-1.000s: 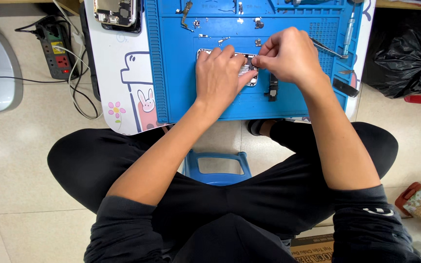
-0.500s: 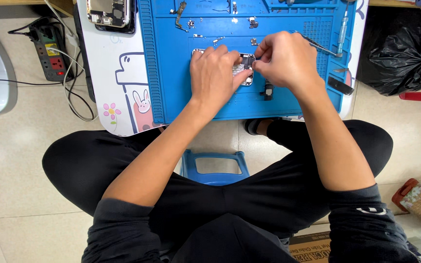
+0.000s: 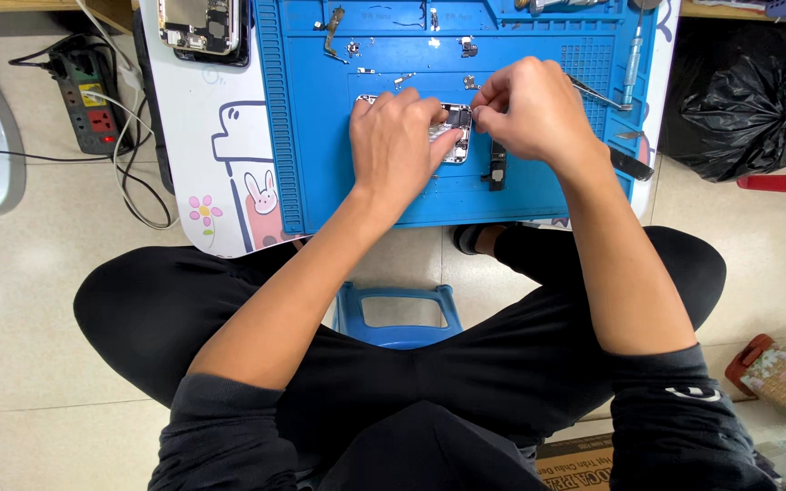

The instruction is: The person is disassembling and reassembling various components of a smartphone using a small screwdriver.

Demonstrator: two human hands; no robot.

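Note:
An opened phone body (image 3: pixel 455 136) lies on a blue work mat (image 3: pixel 320 136), mostly covered by my hands. My left hand (image 3: pixel 398 141) rests flat over its left part and presses it down. My right hand (image 3: pixel 525 114) hovers at its right edge, fingers pinched together over the phone's inside; whatever small thing they pinch is too small to make out. A small black part (image 3: pixel 497 165) lies on the mat just below my right hand.
Several small screws and metal parts (image 3: pixel 347 45) lie along the mat's top. Another opened phone (image 3: pixel 200 23) lies at the upper left on the white table (image 3: pixel 220 182). A screwdriver (image 3: pixel 631 55) and tweezers (image 3: pixel 598 93) lie right. A power strip (image 3: pixel 84 86) and black bag (image 3: pixel 739 91) sit on the floor.
Both hands stay on the phone body with only slight finger shifts. The view has drifted a little.

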